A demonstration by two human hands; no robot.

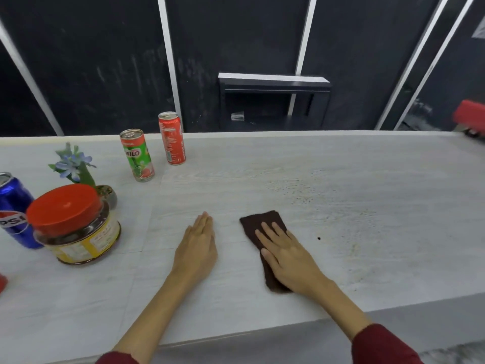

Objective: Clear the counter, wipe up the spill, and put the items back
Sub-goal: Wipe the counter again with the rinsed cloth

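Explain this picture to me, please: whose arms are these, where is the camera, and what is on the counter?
No machine here: a person wears one camera on the head, looking down at their own arms. The left hand lies flat on the pale wood-grain counter. The right hand presses flat on a dark brown folded cloth, beside a faint speckled spill. To the left stand a green Milo can, a red drink can, a blue Pepsi can, a red-lidded clear plastic jar and a small potted plant with blue flowers. Neither hand grips anything.
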